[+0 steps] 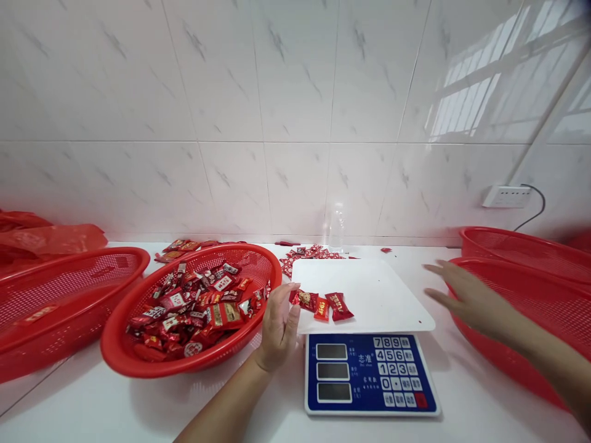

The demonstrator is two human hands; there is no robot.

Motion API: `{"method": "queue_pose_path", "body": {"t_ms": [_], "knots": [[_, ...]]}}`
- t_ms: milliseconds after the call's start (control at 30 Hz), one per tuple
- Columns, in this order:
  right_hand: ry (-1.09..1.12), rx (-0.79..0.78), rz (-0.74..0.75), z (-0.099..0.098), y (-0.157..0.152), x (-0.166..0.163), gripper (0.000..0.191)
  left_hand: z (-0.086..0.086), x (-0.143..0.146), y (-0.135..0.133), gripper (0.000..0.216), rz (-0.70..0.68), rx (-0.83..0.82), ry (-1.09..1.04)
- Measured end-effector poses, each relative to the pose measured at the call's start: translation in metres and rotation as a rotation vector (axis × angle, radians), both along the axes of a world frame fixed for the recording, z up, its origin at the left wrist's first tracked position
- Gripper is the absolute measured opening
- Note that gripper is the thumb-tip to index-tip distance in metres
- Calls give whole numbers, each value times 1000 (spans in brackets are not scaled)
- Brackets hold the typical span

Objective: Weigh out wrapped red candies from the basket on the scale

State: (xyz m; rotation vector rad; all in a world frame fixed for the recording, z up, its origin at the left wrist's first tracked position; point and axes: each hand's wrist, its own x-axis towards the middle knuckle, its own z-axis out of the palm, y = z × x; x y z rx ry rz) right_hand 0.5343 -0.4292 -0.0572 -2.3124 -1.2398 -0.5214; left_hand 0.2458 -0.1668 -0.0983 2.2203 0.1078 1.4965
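Observation:
My left hand (pixel 279 323) is at the left edge of the white plate (pixel 369 289) of a digital scale. Its thumb and fingers are apart, and the end of a red-wrapped candy (pixel 305 299) lies at the gap between them. To the right on the plate are a small orange-red candy packet (pixel 322 309) and a dark red candy packet (pixel 339 306). My right hand (pixel 462 292), fingers spread and holding nothing, hovers right of the plate near a red plastic basket (pixel 545 301). The blue keypad panel (pixel 364 374) faces me; its displays look dark.
Left of the scale, a red basket (pixel 117 344) holds many wrapped candies. Another red basket (pixel 60 332) stands farther left, beside red plastic bags (pixel 55 237). Small red packets (pixel 314 251) and a clear bottle (pixel 337 231) sit by the tiled wall, which carries a socket strip (pixel 506 196).

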Motion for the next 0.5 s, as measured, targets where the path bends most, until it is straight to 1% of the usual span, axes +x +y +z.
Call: {"method": "queue_pose_path", "body": {"t_ms": [67,133,233,300,367,433,500], "knots": [[48,-114,210,-2,34,-35,58,0,0,0,37,1,-7,-13],[85,-214,388,-4,69,-71,57,-1,0,0,37,-10,-17,-20],[113,-304,559,-7,116,-109,65,-3,0,0,37,-29,-25,-20],[110,-332,636,-8,144,-123,71,-3,0,0,37,-33,-21,-22],[92,-335,697,-7,167,-130,72,-2,-1,0,37,-28,-16,-21],[60,-326,752,-5,182,-133,64,-1,-2,0,37,-8,-10,-6],[23,-308,776,-3,190,-134,50,-1,-2,0,37,14,10,10]]}}
